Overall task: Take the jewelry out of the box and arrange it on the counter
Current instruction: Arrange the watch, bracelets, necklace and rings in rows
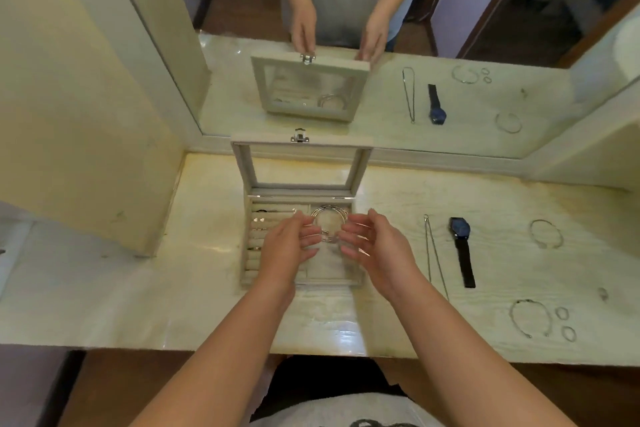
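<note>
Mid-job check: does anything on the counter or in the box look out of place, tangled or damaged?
Nothing stands out. The jewelry box sits open with its lid upright; both hands, left hand and right hand, hover around the silver bangles in it. The necklace, watch and bracelets lie separate on the counter.

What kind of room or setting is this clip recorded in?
Probably a home dressing or vanity nook: a wall mirror stands behind a pale counter, and an open jewelry box sits on it, with a watch and bracelets laid out.
</note>
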`<state>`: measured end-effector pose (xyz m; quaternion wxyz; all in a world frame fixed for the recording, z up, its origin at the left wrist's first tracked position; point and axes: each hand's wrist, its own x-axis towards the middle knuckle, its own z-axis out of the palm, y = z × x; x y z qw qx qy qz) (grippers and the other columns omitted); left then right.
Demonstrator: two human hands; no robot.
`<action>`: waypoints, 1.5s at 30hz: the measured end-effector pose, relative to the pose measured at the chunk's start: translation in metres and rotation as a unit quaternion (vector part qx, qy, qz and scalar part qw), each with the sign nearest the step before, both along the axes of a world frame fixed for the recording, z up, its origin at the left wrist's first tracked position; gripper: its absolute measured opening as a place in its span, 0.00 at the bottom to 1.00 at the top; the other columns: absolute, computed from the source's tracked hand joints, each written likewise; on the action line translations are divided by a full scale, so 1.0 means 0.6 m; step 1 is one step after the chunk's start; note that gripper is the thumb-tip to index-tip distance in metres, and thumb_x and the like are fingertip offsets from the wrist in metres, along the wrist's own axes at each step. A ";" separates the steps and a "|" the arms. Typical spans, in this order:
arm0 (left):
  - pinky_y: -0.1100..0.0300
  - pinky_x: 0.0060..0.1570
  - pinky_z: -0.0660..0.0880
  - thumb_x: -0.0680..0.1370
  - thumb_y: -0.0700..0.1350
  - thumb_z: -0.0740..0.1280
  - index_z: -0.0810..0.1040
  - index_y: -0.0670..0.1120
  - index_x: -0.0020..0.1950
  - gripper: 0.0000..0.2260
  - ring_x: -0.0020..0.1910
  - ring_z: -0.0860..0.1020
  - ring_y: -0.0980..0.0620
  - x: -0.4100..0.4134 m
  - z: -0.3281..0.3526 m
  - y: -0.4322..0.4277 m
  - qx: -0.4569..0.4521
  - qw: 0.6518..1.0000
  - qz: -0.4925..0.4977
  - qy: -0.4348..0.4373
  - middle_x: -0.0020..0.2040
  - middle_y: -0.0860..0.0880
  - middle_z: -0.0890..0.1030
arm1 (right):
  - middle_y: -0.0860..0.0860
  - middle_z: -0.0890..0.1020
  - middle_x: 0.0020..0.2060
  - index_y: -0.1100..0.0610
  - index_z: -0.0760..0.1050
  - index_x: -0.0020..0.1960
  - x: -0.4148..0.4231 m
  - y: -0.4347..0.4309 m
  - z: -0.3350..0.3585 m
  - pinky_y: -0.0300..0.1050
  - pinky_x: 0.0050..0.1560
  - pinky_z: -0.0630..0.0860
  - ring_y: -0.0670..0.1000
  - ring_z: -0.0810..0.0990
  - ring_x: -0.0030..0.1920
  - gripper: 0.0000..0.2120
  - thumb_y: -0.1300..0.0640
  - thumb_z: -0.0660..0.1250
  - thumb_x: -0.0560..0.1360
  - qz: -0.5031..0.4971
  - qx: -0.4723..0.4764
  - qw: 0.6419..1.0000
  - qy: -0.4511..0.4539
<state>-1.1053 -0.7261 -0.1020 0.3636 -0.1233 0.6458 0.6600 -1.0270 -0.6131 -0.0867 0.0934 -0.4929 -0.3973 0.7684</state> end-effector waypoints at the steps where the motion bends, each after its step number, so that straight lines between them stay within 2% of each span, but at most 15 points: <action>1: 0.53 0.48 0.78 0.81 0.51 0.60 0.81 0.43 0.51 0.14 0.44 0.82 0.49 0.007 -0.001 0.008 0.007 1.000 -0.005 -0.009 0.45 0.44 0.84 | 0.56 0.81 0.42 0.61 0.77 0.49 0.008 0.004 0.002 0.45 0.40 0.78 0.53 0.81 0.42 0.16 0.52 0.55 0.82 -0.008 -0.003 1.000 0.003; 5: 0.52 0.51 0.78 0.81 0.50 0.59 0.81 0.43 0.51 0.14 0.46 0.83 0.48 0.041 0.005 0.057 0.017 0.998 -0.052 -0.020 0.46 0.43 0.84 | 0.57 0.81 0.46 0.61 0.77 0.52 0.060 0.033 0.012 0.50 0.51 0.78 0.54 0.82 0.47 0.17 0.51 0.55 0.82 -0.043 0.003 0.999 0.004; 8: 0.54 0.48 0.78 0.81 0.50 0.59 0.81 0.43 0.50 0.14 0.44 0.83 0.49 0.062 0.009 0.092 0.020 0.997 -0.072 -0.016 0.46 0.44 0.84 | 0.58 0.81 0.48 0.61 0.78 0.53 0.090 0.057 0.015 0.52 0.54 0.78 0.55 0.82 0.50 0.17 0.51 0.55 0.82 -0.060 0.007 0.998 0.007; 15: 0.56 0.43 0.78 0.82 0.51 0.58 0.81 0.44 0.50 0.15 0.43 0.83 0.50 0.124 0.005 0.166 0.021 0.995 -0.100 0.010 0.44 0.46 0.84 | 0.56 0.82 0.48 0.59 0.78 0.51 0.158 0.124 0.015 0.49 0.51 0.79 0.53 0.82 0.49 0.16 0.51 0.56 0.82 -0.075 0.008 0.997 0.000; 21: 0.55 0.45 0.78 0.82 0.50 0.57 0.80 0.43 0.52 0.16 0.45 0.83 0.49 0.206 0.011 0.249 0.007 0.994 -0.108 0.024 0.46 0.45 0.84 | 0.56 0.82 0.46 0.61 0.78 0.53 0.241 0.209 0.014 0.49 0.51 0.79 0.53 0.83 0.47 0.15 0.52 0.57 0.81 -0.069 0.021 0.997 0.009; 24: 0.55 0.45 0.78 0.82 0.50 0.57 0.80 0.43 0.51 0.15 0.45 0.83 0.49 0.261 0.020 0.302 0.002 0.995 -0.099 0.027 0.46 0.45 0.84 | 0.57 0.82 0.47 0.61 0.78 0.51 0.297 0.265 0.012 0.47 0.48 0.80 0.54 0.83 0.48 0.15 0.52 0.58 0.81 -0.061 0.025 0.998 0.008; 31: 0.56 0.45 0.79 0.81 0.50 0.59 0.81 0.43 0.52 0.14 0.46 0.83 0.49 0.369 0.030 0.397 -0.002 0.998 -0.061 0.022 0.45 0.46 0.85 | 0.57 0.82 0.46 0.61 0.78 0.49 0.414 0.386 0.008 0.48 0.49 0.80 0.55 0.83 0.49 0.14 0.53 0.58 0.81 -0.043 0.032 0.999 -0.006; 40: 0.56 0.43 0.78 0.82 0.53 0.58 0.81 0.44 0.52 0.16 0.49 0.83 0.49 0.417 0.020 0.414 -0.036 0.998 -0.048 0.012 0.48 0.45 0.84 | 0.58 0.82 0.47 0.61 0.78 0.49 0.465 0.419 -0.006 0.50 0.51 0.79 0.55 0.82 0.48 0.13 0.54 0.59 0.81 -0.010 0.020 1.000 -0.011; 45: 0.51 0.50 0.79 0.82 0.51 0.58 0.81 0.43 0.51 0.16 0.50 0.83 0.46 0.415 0.014 0.408 -0.061 0.995 -0.081 -0.009 0.49 0.43 0.84 | 0.55 0.80 0.43 0.61 0.78 0.47 0.477 0.425 -0.013 0.46 0.47 0.79 0.54 0.81 0.45 0.07 0.59 0.63 0.77 0.081 0.060 0.992 -0.079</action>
